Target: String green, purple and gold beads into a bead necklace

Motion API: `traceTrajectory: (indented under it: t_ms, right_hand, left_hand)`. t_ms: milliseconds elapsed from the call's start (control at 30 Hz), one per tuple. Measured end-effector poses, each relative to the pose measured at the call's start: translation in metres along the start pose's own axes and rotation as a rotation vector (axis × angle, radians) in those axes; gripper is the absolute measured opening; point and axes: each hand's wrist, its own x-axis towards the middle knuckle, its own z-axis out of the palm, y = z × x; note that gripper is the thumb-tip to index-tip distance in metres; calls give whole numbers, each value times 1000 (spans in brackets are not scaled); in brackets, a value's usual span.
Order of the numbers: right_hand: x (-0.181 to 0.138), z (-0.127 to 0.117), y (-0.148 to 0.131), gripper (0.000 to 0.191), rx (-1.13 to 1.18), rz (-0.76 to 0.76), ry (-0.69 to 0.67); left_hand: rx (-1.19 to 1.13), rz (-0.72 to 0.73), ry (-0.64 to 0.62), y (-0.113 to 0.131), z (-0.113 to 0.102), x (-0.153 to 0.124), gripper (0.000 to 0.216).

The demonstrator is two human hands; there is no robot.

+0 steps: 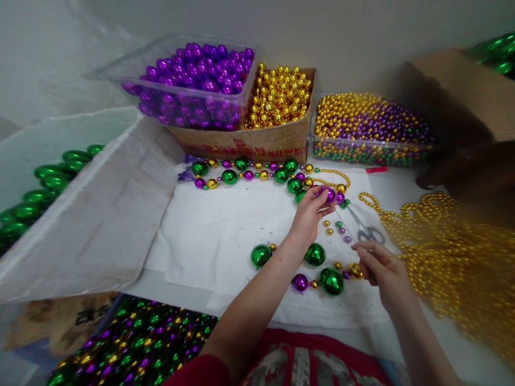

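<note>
My left hand (310, 212) is closed, its fingers pinching a large shiny purple bead (329, 194) on a strand. A thin thread (345, 225) runs down from there to my right hand (376, 261), whose thumb and forefinger pinch its end. Beyond my left hand lies a bead necklace (263, 175) of green, gold and purple balls. Scissors (372, 235) rest between the hands on the far side. Several small loose beads (341, 231) sit on the white cloth (209, 236). Closer to me are larger beads, among them a green ball (332, 281) and a purple ball (300, 282).
At the back stand a clear tub of purple beads (201, 69), a cardboard box (241, 142) with gold beads, and a tub of mixed small beads (370, 123). Gold bead strands (438, 257) heap up at right. A white foam box (96, 214) borders the left.
</note>
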Motion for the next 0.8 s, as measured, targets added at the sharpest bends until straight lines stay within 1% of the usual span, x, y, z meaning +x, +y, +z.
traceTrajectory:
  t_ms: [67, 200, 267, 333, 433, 533, 700, 800]
  right_hand:
    - [2, -6, 0, 31, -2, -9, 8]
    - [4, -13, -7, 28, 29, -2, -8]
    - [3, -11, -10, 27, 40, -7, -10]
    - [2, -7, -11, 27, 36, -26, -7]
    - [2, 1, -11, 26, 28, -53, 4]
    - [5, 10, -12, 26, 31, -79, 19]
    - [15, 21, -20, 25, 32, -120, 34]
    - [21, 23, -23, 26, 25, -132, 41]
  left_hand:
    - [36, 3, -11, 2, 4, 3, 18]
    - [16, 15, -79, 10, 10, 8, 16]
    - [17, 25, -91, 16, 10, 9, 16]
    - [33, 46, -77, 20, 9, 10, 16]
    - [70, 56, -75, 21, 6, 9, 17]
    - [107, 15, -114, 16, 3, 6, 18]
    - [151, -109, -204, 5, 1, -2, 26]
    - [160, -142, -238, 3, -3, -5, 22]
